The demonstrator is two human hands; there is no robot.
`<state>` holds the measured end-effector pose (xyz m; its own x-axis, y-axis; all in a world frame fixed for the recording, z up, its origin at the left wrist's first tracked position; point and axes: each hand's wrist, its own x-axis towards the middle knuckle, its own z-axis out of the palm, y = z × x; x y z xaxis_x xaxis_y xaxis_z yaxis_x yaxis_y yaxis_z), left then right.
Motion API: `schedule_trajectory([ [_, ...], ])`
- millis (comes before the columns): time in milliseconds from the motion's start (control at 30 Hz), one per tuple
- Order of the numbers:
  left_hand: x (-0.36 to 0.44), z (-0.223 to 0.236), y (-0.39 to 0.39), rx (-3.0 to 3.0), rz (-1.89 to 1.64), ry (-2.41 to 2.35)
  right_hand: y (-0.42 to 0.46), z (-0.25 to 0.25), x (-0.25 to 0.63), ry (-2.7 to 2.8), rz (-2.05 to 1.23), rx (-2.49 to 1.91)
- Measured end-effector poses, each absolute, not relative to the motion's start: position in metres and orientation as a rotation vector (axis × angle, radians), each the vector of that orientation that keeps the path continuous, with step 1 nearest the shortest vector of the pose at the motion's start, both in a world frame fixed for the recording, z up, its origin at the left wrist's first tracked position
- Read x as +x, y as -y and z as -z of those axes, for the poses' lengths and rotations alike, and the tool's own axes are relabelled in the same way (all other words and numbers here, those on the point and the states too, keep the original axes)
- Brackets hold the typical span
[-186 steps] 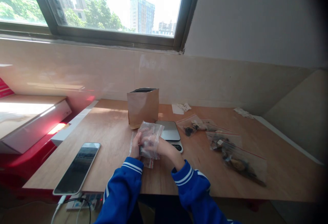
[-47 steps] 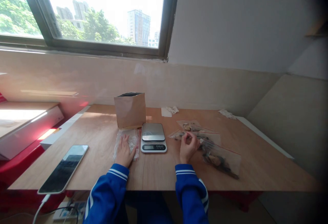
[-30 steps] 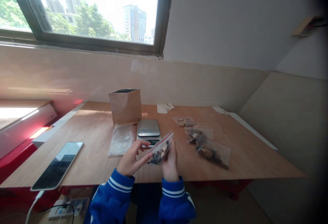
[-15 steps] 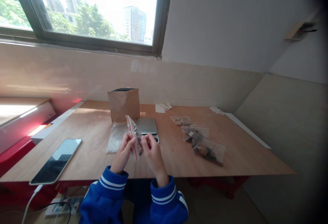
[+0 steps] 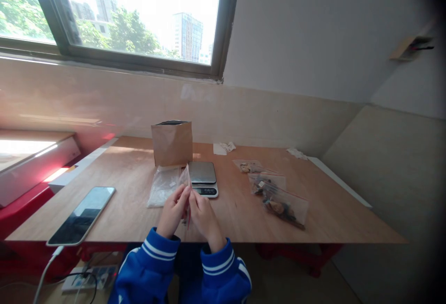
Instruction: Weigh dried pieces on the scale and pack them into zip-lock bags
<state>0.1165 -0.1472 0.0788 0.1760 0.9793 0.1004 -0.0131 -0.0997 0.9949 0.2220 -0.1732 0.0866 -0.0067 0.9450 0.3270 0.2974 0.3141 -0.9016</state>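
Note:
A clear zip-lock bag (image 5: 186,174) with a red stripe along its seal is pinched between my two hands, held over the table's near side. My left hand (image 5: 173,209) grips it from the left, my right hand (image 5: 205,213) from the right, fingertips meeting at the seal. Most of the bag and the dark bits inside are hidden by my fingers. Just beyond my hands stands a digital kitchen scale (image 5: 202,173) with a metal plate. Left of the scale lies a stack of clear plastic bags (image 5: 162,190). An upright brown paper pouch (image 5: 173,144), its top open, stands behind them.
On the right lie several filled zip-lock bags (image 5: 287,206) with brown and dark dried pieces. A smartphone (image 5: 81,216) with a white cable rests at the left front edge. Crumpled tissue (image 5: 228,146) lies at the back. The wooden table (image 5: 334,211) meets the wall under a window.
My right hand has moved left onto the zip-lock bag and now pinches its seal beside my left hand. The bag has turned nearly edge-on. The scale's display now shows.

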Motion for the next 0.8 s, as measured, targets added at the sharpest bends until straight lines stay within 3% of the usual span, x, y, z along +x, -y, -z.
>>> schedule_trajectory([
  [300, 0.114, -0.078, 0.154, 1.454, -1.228, -1.143, 0.164, -0.071, 0.223, 1.476, -0.704, -1.2],
  [467, 0.092, -0.081, 0.15, 1.419, -1.447, -1.374, 0.159, -0.065, 0.251, 1.149, -0.582, -1.313],
  [800, 0.106, -0.055, 0.147, 0.975, -1.194, -1.088, 0.165, -0.088, 0.235, 0.739, -0.817, -1.042],
])
